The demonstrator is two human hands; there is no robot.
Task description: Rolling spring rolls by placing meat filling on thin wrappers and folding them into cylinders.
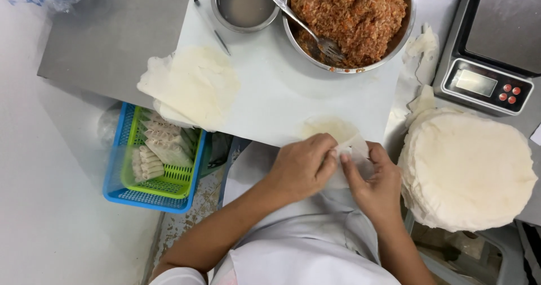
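Wrapper, thin and limp, tears easily; left hand and right hand close together, fingertips pinching its near edge at the white surface — best gripped there, gently.

The left hand covers part of the thin wrapper. Far above the hands, the picture's top edge cuts off the meat bowl.

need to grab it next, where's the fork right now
In the head view the fork lies at the top centre, tines in the minced filling of the large metal bowl, handle pointing toward the small bowl of liquid.
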